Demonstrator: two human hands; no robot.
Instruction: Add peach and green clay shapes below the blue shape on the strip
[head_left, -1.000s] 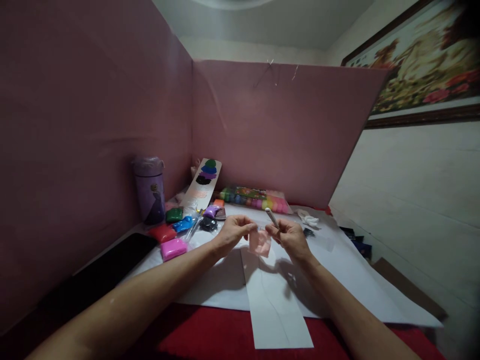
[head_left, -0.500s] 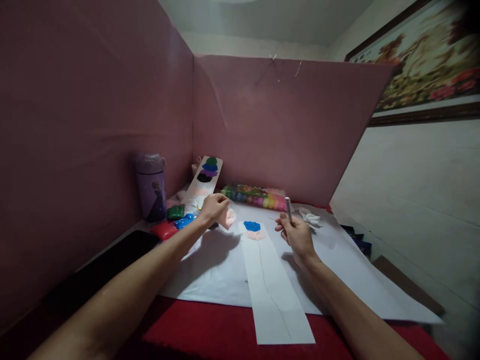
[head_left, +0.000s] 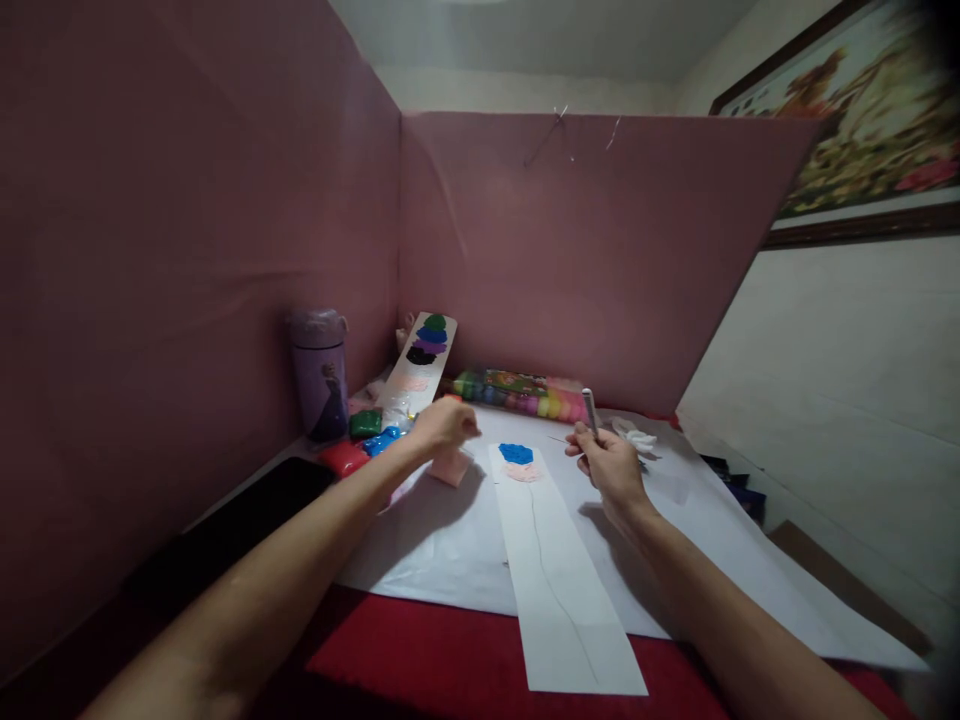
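Note:
My left hand (head_left: 446, 425) is closed over the table, left of a long white paper strip (head_left: 566, 580). A pale pink packet (head_left: 450, 468) sticks out below its fingers, and a bit of orange shows above them; the grip itself is mostly hidden. Blue clay (head_left: 516, 454) and pale pink clay (head_left: 523, 472) lie pressed flat at the strip's far end, with a thin drawn line running from them toward me. Right of the strip, my right hand (head_left: 606, 462) grips a slim grey pen-like tool (head_left: 590, 410) standing upright. A thin dark tip shows near its fingers.
At the left stand a purple tumbler (head_left: 321, 380), red (head_left: 343, 459), blue (head_left: 382, 440) and green (head_left: 366, 423) packets, and a black flat object (head_left: 262, 510). Behind are a strip with coloured patches (head_left: 424, 365) and a clay pack (head_left: 517, 394). White crumpled tissue (head_left: 636, 436) lies right.
My left hand has turned over and shifted slightly right, and the pink packet now shows lower, beneath it. My right hand keeps its hold on the tool. The whole view has shifted a little.

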